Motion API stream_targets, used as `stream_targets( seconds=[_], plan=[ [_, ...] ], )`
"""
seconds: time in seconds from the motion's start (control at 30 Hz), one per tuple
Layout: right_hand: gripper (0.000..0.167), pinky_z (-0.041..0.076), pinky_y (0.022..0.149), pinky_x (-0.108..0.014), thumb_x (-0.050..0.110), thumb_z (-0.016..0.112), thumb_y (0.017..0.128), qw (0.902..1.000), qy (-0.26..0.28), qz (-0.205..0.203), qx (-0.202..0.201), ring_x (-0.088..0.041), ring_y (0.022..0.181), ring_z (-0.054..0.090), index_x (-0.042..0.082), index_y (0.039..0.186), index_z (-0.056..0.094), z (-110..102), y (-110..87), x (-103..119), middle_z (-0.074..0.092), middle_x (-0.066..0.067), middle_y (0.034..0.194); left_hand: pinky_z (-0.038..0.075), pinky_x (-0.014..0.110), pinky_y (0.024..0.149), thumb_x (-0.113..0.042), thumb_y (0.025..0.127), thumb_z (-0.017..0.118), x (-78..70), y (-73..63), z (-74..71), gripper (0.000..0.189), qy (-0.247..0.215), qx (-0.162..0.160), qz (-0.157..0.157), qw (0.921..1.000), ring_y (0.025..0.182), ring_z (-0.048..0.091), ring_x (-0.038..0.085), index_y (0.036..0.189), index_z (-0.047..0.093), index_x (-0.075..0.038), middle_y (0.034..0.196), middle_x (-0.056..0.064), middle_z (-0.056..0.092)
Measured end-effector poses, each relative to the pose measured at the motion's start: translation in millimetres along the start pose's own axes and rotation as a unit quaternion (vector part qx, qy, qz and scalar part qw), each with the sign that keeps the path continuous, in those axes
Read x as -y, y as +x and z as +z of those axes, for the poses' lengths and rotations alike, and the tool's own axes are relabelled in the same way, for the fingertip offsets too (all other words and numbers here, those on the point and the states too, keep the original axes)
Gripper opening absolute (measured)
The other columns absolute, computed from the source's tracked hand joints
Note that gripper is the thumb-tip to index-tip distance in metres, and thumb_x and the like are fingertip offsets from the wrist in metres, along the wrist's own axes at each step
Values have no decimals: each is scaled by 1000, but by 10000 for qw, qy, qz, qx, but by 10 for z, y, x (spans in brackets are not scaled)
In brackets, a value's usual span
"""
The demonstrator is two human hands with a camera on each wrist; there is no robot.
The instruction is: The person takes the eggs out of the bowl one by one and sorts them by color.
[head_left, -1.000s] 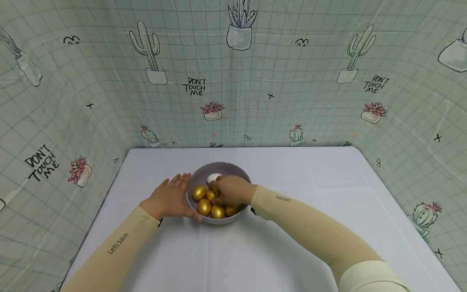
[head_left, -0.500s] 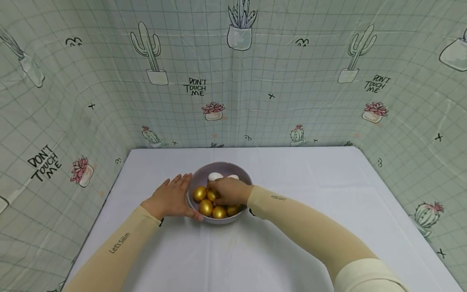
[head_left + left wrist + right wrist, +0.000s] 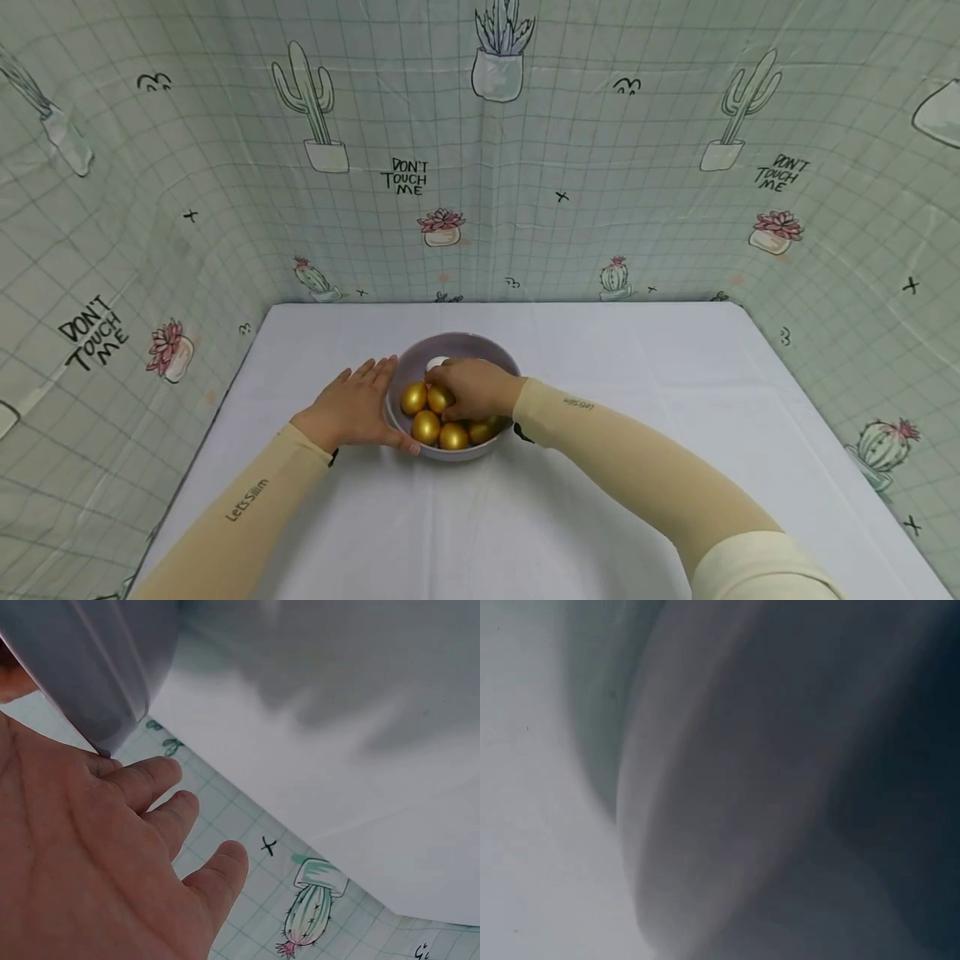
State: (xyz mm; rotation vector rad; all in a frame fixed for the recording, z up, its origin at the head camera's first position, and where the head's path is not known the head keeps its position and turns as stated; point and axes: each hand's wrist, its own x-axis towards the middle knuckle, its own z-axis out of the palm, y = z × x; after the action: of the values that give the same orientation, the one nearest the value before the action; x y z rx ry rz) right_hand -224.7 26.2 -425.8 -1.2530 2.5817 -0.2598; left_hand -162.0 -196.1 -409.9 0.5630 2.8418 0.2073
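Partly hidden: gold egg (image 3: 438,399) in right grip (image 3: 478,388).

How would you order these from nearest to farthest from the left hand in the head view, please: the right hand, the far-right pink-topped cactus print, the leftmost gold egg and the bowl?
1. The bowl: touching the left hand.
2. The leftmost gold egg: inside, towards the left.
3. The right hand: over the right part.
4. The cactus print: far right, well apart.
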Motion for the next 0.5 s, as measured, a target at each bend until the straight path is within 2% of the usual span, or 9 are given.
stream_targets(
  seconds=[0.1,0.27,0.37,0.5],
  plan=[
    [57,45,101,-29,26,78,88,10000,1,-43,-3,-14,114,58,12,139,58,-88,-40,18,60,-2,132,23,63,112,-88,61,66,2,-3,-2,142,-18,31,-38,10000,144,25,44,156,18,7,158,26,26],
    [61,43,104,-31,25,79,87,9999,70,6,-124,-16,117,57,11,141,56,-182,-88,-32,57,-4,136,23,64,112,-88,60,68,7,2,19,143,-142,3,-66,9999,144,25,45,156,18,7,158,26,27],
    [59,42,105,-34,23,79,87,9991,261,2,-347,-18,118,56,10,140,56,-259,-129,-83,57,-5,135,23,64,112,-87,60,68,11,8,44,143,-208,-20,-60,9998,144,25,45,156,17,7,157,26,27],
    [56,47,96,-31,17,80,85,9945,657,-140,-809,-16,109,58,7,136,59,-385,-208,-184,58,-6,129,24,64,112,-86,60,70,8,10,58,144,-295,-67,-62,9995,143,26,46,156,16,7,157,28,27]
  ],
)
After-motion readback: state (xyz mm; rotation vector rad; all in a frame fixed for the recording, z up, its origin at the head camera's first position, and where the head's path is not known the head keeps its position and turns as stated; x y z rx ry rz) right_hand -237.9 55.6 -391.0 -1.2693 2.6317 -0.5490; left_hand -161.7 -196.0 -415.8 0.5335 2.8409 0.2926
